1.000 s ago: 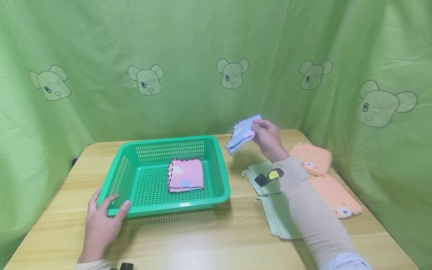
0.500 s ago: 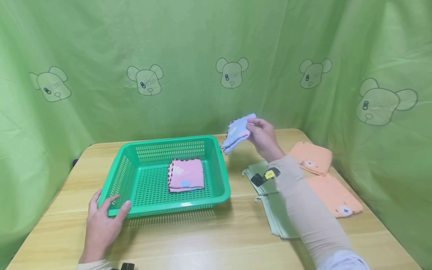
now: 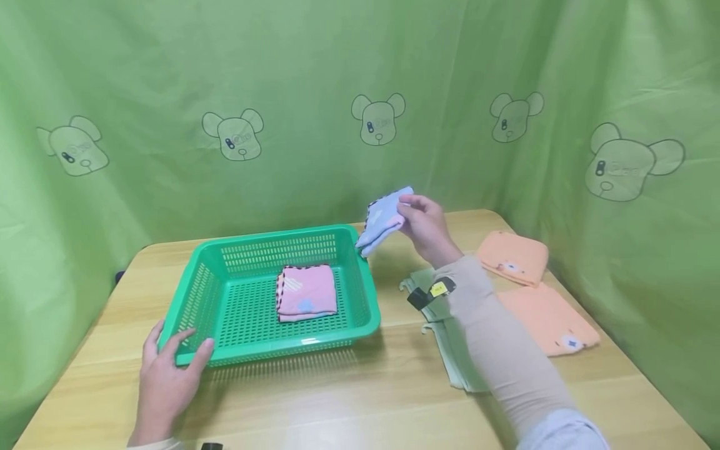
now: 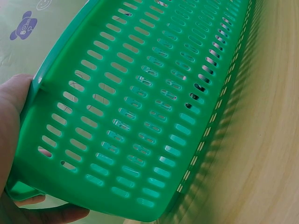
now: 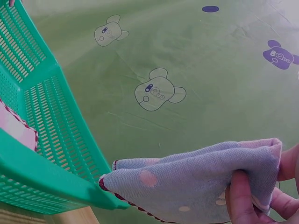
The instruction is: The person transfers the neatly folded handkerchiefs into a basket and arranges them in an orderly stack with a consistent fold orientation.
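As the folded blue cloth (image 3: 382,215) is hanging beside the far right corner of the green basket (image 3: 264,350), the right hand (image 3: 429,228) is pinching it, a folded pink cloth (image 3: 311,290) is lying inside, and the left hand (image 3: 170,378) is gripping the near left corner. I'm guessing this step is loading the basket, the next move calling for clearing the rim, then lowering. The right wrist view is showing a pink spot (image 5: 148,178) on a face the head view is hiding
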{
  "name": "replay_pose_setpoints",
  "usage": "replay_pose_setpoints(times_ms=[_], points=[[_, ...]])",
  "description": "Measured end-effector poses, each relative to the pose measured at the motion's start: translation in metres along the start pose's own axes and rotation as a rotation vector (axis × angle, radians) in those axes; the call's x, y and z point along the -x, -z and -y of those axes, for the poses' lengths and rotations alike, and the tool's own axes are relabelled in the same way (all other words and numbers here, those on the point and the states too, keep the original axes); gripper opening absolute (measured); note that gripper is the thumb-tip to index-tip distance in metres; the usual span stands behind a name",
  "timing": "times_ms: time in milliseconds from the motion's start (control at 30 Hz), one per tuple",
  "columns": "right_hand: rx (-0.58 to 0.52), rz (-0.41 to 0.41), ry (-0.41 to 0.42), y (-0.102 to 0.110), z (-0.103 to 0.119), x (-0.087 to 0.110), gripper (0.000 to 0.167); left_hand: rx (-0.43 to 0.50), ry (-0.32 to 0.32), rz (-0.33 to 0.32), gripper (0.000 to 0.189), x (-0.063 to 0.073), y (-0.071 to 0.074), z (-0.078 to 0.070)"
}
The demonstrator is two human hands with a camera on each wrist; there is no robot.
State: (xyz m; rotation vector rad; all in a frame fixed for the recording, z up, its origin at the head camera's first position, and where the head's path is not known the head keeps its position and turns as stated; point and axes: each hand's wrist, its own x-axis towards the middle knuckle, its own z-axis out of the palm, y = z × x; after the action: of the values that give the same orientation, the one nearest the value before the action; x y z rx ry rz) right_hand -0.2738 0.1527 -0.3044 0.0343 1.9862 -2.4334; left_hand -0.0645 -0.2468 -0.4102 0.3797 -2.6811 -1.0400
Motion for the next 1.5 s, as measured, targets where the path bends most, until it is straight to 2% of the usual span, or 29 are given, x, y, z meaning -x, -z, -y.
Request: replay_pose_setpoints(times_ms=[467,1000,1500], points=[[-0.033,0.030,-0.004,-0.011,0.000,0.004,0.037,0.000,-0.012,-0.025,0.059,0.000,-0.001,-0.001],[-0.075,0.028,-0.020,-0.027,-0.004,0.009,0.030,0.016,-0.004,-0.003,0.057,-0.003,0.002,0.004],[-0.089,0.069,-0.029,-0.039,-0.010,0.011,0.031,0.004,0.003,-0.012,0.057,-0.003,0.000,0.003]])
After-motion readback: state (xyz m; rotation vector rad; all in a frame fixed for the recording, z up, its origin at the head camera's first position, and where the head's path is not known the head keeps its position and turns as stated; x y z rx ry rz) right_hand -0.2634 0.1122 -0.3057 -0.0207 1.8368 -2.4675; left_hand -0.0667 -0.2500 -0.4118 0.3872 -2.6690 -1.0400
